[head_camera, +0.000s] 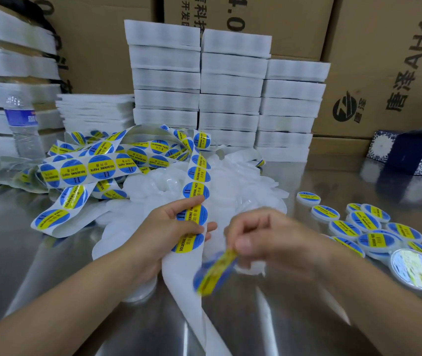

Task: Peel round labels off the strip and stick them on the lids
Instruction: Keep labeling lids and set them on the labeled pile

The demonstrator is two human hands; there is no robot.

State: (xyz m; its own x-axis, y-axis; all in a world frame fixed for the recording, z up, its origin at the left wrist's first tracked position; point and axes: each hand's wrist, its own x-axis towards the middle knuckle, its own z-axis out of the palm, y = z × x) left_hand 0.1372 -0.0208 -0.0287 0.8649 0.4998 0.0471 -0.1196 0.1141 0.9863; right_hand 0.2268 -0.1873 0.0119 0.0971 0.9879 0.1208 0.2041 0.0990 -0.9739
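Observation:
My left hand (171, 227) grips the white label strip (194, 191), which carries round blue and yellow labels and trails back in loops to the left. Below my hand the strip's bare backing (186, 286) hangs down. My right hand (263, 240) pinches one peeled round label (215, 273), blurred, just right of the strip. A small white piece shows under the right fingers; I cannot tell what it is. A pile of plain white lids (243, 181) lies behind both hands. Several labelled lids (364, 222) lie at the right.
The steel table (50, 265) reflects light. Stacks of white foam trays (230, 86) stand at the back, with more at the left. A water bottle (23, 124) stands at the left. Cardboard boxes (384, 60) line the rear, and a blue patterned box (410, 152) sits at right.

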